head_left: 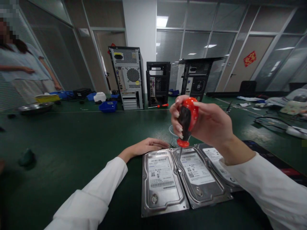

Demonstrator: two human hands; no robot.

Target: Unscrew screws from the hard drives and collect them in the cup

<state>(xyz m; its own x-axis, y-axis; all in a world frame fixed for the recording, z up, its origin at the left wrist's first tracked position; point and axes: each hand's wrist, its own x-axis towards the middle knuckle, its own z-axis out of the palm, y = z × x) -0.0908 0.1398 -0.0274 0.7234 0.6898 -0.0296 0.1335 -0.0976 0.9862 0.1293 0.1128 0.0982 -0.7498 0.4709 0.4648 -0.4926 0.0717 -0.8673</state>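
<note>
Three silver hard drives lie side by side on the green table: a left hard drive [158, 188], a middle hard drive [199, 172] and a right hard drive [213, 155] partly covered by my right forearm. My right hand [206, 121] grips a red and black screwdriver [185, 118], its shaft pointing down. The tip meets the edge area between the left and middle drives, near a screw [179, 171]. My left hand [148, 146] lies flat, fingers stretched, along the far edge of the left drive. A clear plastic cup [173, 135] stands behind the drives, partly hidden by my right hand.
Several computer cases, including a large grey one [130, 78], stand at the back. A second screwdriver [159, 105] lies before them. A blue tray [107, 106] and a metal dish [35, 108] are to the left; cables [271, 121] lie right. A person [26, 67] stands at far left.
</note>
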